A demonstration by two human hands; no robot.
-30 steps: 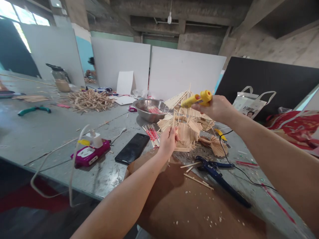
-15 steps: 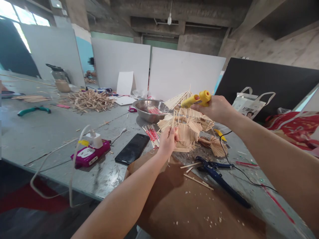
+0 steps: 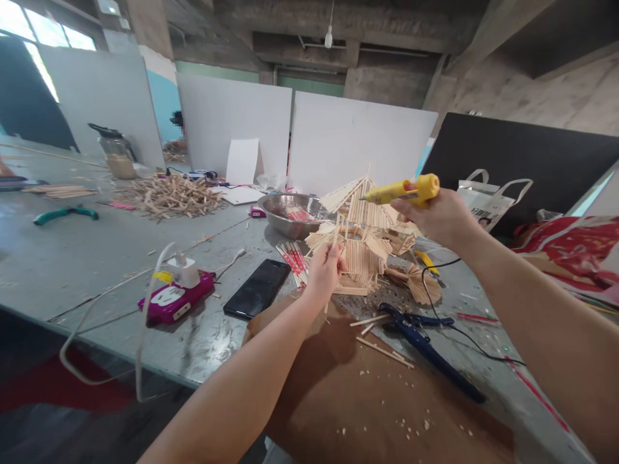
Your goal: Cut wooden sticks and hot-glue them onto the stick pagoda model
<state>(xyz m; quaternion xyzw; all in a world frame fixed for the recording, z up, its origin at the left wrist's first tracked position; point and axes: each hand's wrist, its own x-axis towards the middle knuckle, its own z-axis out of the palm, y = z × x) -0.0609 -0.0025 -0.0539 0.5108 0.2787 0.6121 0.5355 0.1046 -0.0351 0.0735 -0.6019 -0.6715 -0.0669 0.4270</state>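
Observation:
In my right hand (image 3: 442,216) is a yellow hot glue gun (image 3: 403,191), its nozzle pointing left in front of a peaked roof of thin sticks. My left hand (image 3: 325,270) is closed in a pinch on thin wooden sticks (image 3: 337,231) that stand up from the fingers. Just behind it sits a stick-built model house (image 3: 360,261); whether the held sticks touch it I cannot tell. Red-and-white wrapped sticks (image 3: 293,261) lie left of my left hand. A dark cord (image 3: 425,283) runs down from the glue gun.
Blue-handled cutters (image 3: 430,351) and loose sticks rest on brown paper (image 3: 367,399) at the front. Left of my arm lie a black phone (image 3: 256,288) and a purple power strip (image 3: 178,299). Behind are a metal bowl (image 3: 280,222) and a stick heap (image 3: 176,196).
My right hand has moved right with the glue gun, away from the sticks in my left hand. The nozzle now shows clearly. My left hand has hardly moved.

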